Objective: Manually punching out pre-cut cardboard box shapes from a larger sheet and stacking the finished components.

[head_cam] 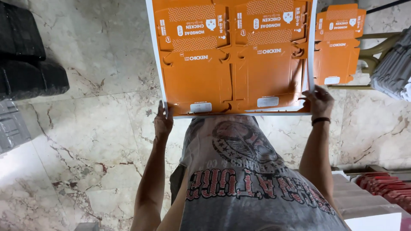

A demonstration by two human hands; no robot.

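I hold a large orange printed cardboard sheet of flat, die-cut box blanks out in front of me, above the floor. My left hand grips its near left corner. My right hand, with a dark band on the wrist, grips the near right edge. The sheet has a white border and runs out of view at the top. My grey printed shirt fills the lower middle.
A stack of single orange box blanks lies on a chair to the right. Black bundles sit at the left on the marble floor. Grey stacked sheets and red items are at the right.
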